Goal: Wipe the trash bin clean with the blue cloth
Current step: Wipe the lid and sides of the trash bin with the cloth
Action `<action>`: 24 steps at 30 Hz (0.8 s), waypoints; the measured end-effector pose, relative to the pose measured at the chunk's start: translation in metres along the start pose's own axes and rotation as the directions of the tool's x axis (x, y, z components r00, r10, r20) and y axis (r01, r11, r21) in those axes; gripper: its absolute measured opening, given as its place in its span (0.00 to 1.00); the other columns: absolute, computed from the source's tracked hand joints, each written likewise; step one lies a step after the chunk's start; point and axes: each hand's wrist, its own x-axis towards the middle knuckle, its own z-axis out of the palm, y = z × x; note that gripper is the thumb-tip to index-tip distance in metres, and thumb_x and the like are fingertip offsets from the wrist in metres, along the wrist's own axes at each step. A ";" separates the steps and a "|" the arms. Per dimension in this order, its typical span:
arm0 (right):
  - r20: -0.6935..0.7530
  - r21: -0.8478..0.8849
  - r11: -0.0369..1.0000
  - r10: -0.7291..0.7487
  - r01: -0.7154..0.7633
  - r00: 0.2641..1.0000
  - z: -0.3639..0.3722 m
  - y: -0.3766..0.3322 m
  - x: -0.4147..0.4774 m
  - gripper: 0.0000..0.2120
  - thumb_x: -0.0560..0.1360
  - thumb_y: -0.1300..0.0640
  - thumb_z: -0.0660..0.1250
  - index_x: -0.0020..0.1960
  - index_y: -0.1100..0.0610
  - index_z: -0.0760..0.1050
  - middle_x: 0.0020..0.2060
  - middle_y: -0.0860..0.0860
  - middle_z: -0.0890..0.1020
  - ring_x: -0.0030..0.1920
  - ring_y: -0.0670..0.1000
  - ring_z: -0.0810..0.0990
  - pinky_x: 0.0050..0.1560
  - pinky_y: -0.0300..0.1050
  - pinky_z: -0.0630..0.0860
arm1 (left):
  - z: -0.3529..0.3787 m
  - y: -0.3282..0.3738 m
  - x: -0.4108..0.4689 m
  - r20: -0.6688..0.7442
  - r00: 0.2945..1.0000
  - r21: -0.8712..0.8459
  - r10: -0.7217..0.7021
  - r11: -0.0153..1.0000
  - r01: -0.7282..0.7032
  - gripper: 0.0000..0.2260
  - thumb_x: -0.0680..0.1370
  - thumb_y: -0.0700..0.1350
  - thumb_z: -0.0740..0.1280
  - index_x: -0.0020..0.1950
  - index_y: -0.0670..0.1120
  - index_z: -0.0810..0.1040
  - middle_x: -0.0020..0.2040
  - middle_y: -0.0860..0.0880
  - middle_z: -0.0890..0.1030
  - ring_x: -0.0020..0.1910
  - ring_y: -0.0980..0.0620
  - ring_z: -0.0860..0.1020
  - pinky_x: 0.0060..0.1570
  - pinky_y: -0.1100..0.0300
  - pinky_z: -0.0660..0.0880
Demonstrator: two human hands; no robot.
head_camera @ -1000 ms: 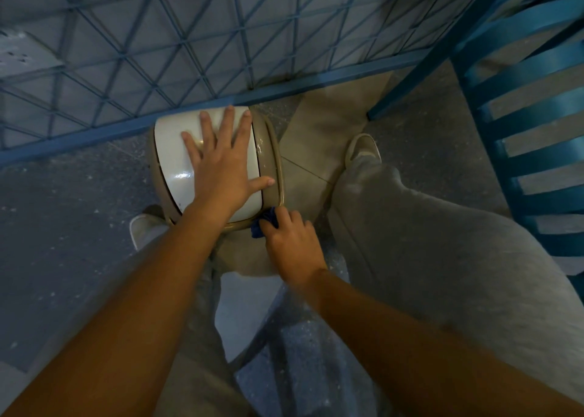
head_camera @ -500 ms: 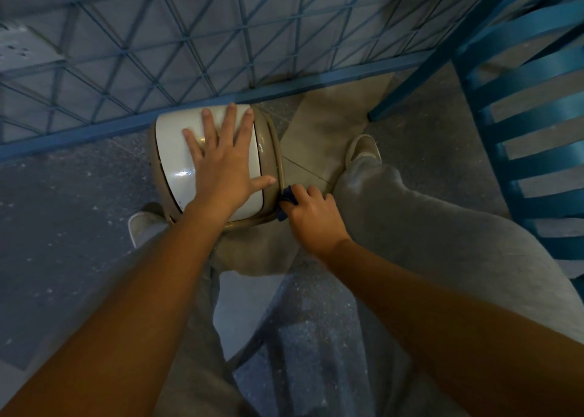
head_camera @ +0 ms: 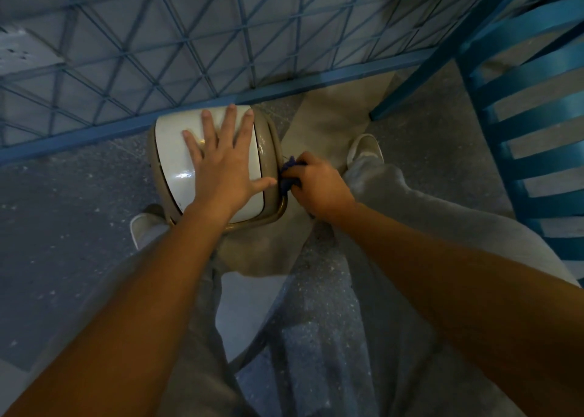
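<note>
1. The left grip (head_camera: 222, 170) lies flat with its fingers straight and spread, pressing on the white lid of the trash bin (head_camera: 170, 163).
2. The right grip (head_camera: 319, 185) is curled tight on the blue cloth (head_camera: 289, 176).
3. The cloth touches the bin's tan side rim, just right of the left grip's thumb.
4. The bin stands on the floor (head_camera: 63, 227), under the left grip.

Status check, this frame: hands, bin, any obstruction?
Left hand flat on trash bin lid. Right hand grips blue cloth against bin's right side. No obstruction seen; railing close behind bin.
</note>
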 end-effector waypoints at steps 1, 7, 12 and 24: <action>0.004 0.165 0.983 0.085 -0.084 0.996 -0.002 0.003 0.003 0.14 0.76 0.58 0.62 0.61 0.56 0.76 0.59 0.58 0.75 0.60 0.58 0.73 0.58 0.47 0.70 | 0.000 0.000 0.000 -0.001 1.000 -0.001 0.000 1.000 0.000 0.46 0.69 0.61 0.68 0.76 0.50 0.43 0.78 0.47 0.44 0.75 0.39 0.39 0.69 0.36 0.37; 0.241 0.770 0.481 0.389 -0.419 0.889 -0.004 0.006 0.008 0.10 0.78 0.56 0.61 0.57 0.58 0.75 0.50 0.53 0.80 0.52 0.50 0.77 0.52 0.39 0.70 | 0.000 0.000 0.000 -0.002 1.000 -0.008 0.000 1.000 0.000 0.46 0.69 0.61 0.69 0.76 0.50 0.43 0.78 0.47 0.44 0.75 0.39 0.39 0.69 0.36 0.37; 0.348 0.837 0.286 0.377 -0.466 0.858 0.002 -0.002 0.008 0.11 0.79 0.54 0.58 0.43 0.54 0.76 0.46 0.51 0.77 0.49 0.47 0.74 0.56 0.42 0.69 | -0.001 -0.002 0.000 0.004 1.000 -0.011 0.000 1.000 0.000 0.47 0.69 0.61 0.69 0.76 0.51 0.43 0.78 0.47 0.44 0.75 0.39 0.39 0.69 0.36 0.37; 0.171 0.637 0.665 0.371 -0.390 0.913 0.011 -0.005 0.007 0.14 0.70 0.62 0.71 0.50 0.57 0.68 0.41 0.55 0.75 0.43 0.51 0.73 0.42 0.45 0.72 | -0.002 -0.001 0.000 0.011 1.000 -0.001 0.008 1.000 -0.008 0.47 0.69 0.62 0.68 0.76 0.50 0.43 0.78 0.47 0.44 0.75 0.39 0.38 0.69 0.37 0.37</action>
